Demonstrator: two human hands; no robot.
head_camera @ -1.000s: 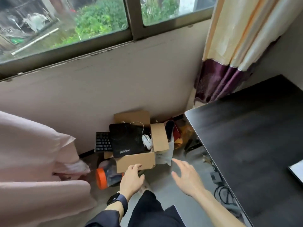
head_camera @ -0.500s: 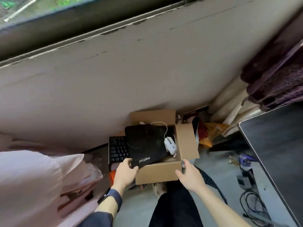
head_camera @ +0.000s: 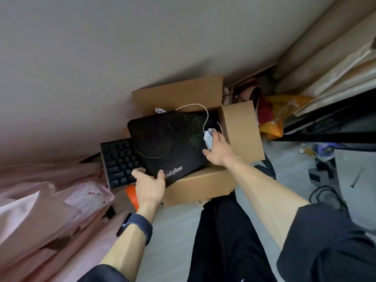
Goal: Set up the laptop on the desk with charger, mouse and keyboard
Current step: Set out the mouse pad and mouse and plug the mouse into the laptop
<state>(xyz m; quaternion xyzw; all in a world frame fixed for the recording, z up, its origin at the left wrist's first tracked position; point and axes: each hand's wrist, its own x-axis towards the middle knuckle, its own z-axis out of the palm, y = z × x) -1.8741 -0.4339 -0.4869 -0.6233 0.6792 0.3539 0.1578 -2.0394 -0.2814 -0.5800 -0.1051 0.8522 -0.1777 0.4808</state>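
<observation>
As the right hand (head_camera: 216, 148) grips it, the mouse (head_camera: 208, 139) points wallward.

The right end of the keyboard (head_camera: 119, 159) lies hidden under a black pad (head_camera: 166, 143), which also covers most of the inside of the cardboard box (head_camera: 203, 186). The right hand (head_camera: 218, 149) wraps the white mouse (head_camera: 208, 139), so only its front tip shows. The pad's white lettering is too blurred to read. An orange thing (head_camera: 132, 195), possibly a lid, sits mostly behind the left hand (head_camera: 149, 186). Floor clutter (head_camera: 321, 147) at the right of the frame is too blurred to name.
</observation>
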